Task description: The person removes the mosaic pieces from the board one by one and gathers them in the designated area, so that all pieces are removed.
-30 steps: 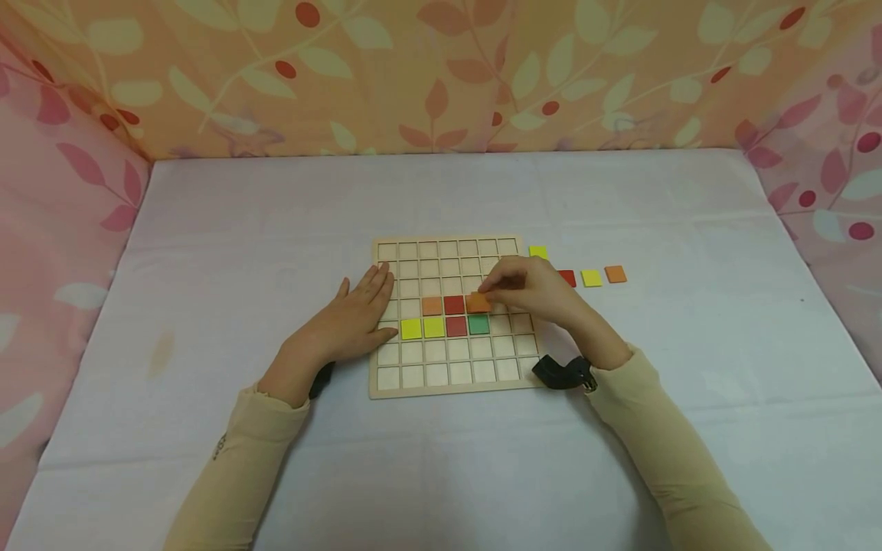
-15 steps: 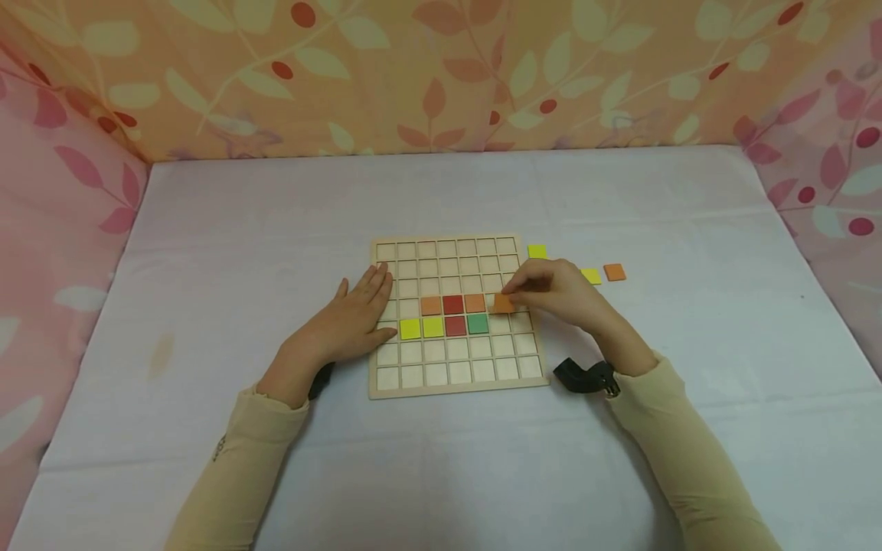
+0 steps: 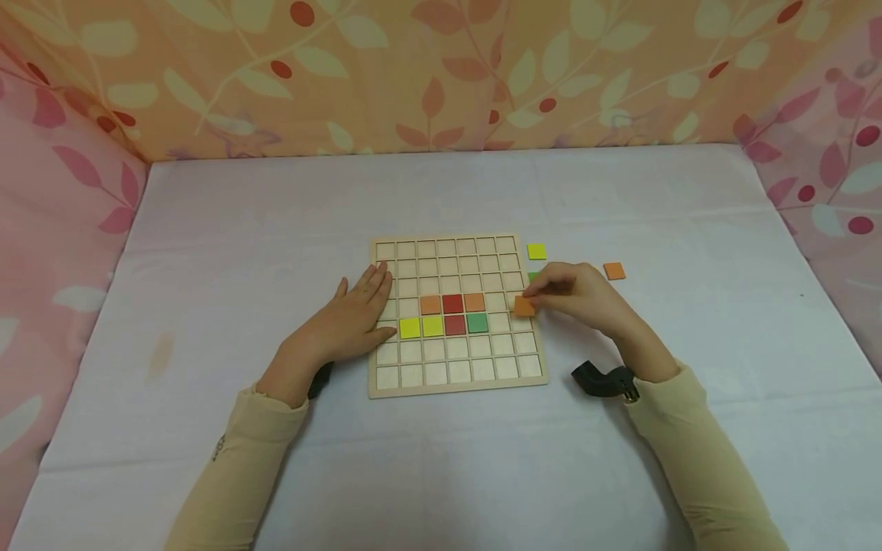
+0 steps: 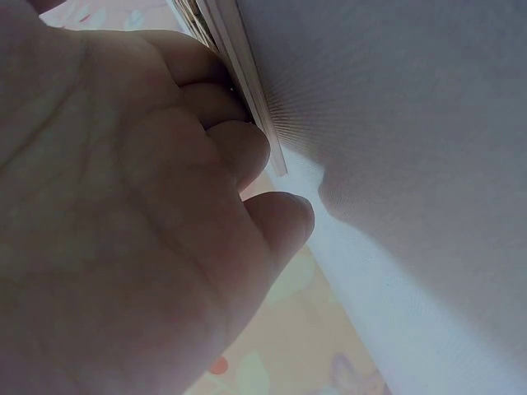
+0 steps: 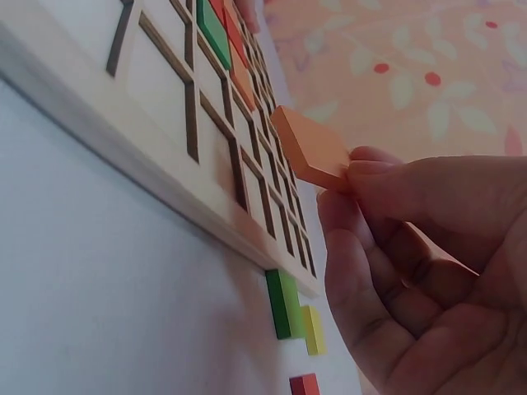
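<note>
A wooden grid board (image 3: 458, 390) lies on the table with square cells. Orange, red, yellow and green tiles sit in its middle rows, among them a green tile (image 3: 477, 323), a red tile (image 3: 452, 304) and a yellow tile (image 3: 409, 328). My left hand (image 3: 347, 317) lies flat on the board's left edge, fingers straight. Between thumb and fingertips, my right hand (image 3: 579, 298) pinches an orange tile (image 3: 524, 306) over the right side of the board. In the right wrist view this orange tile (image 5: 311, 148) is tilted and clear of the grid.
Beyond the board's right edge lie loose tiles: a yellow one (image 3: 537, 252), a green one (image 5: 285, 304) partly hidden in the head view, a red one (image 5: 305, 384) and an orange one (image 3: 614, 271). White cloth (image 3: 441, 474) covers the table; patterned fabric (image 3: 386, 76) stands around it.
My right hand has moved right across the board with the orange tile pinched, uncovering an orange tile in the grid. It now hides the loose red and yellow tiles. The left hand stays put.
</note>
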